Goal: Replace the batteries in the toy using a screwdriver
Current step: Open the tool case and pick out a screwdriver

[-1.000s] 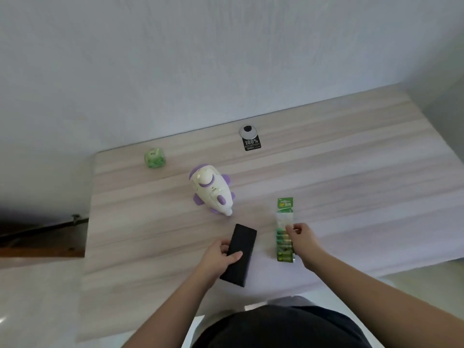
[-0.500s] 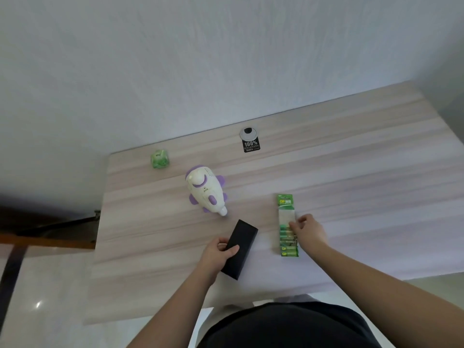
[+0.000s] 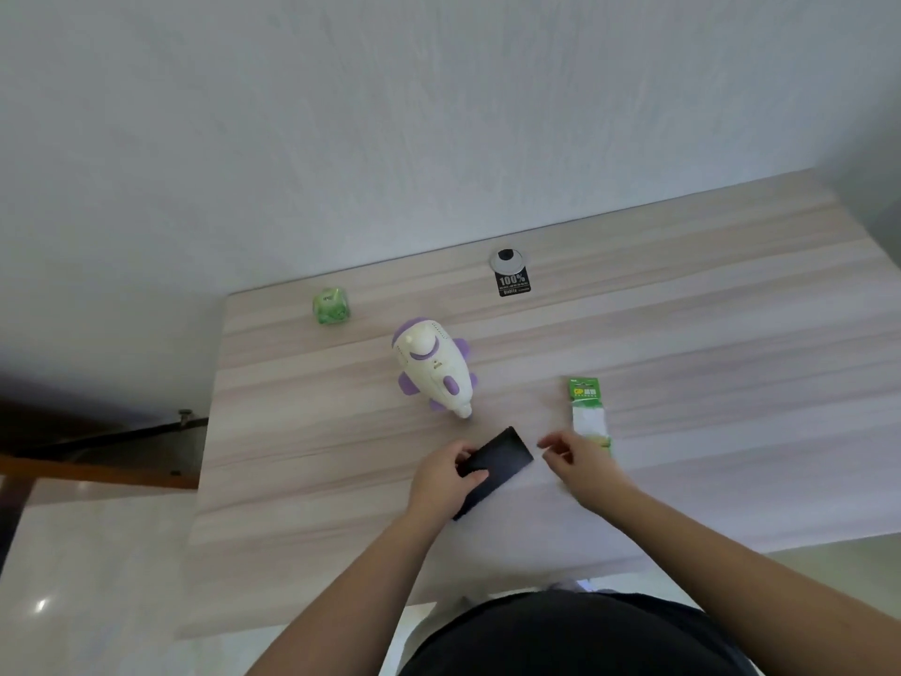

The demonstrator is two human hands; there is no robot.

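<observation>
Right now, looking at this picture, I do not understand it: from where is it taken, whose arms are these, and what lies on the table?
A camera on a person's head takes it, looking down, so the arms are that person's own. The left hand grips a black case. The right hand reaches toward the case with fingers loosely curled; it seems to hold nothing. On the table lie a white and purple toy, a green battery pack, a green cube and a black label. No screwdriver shows.
</observation>
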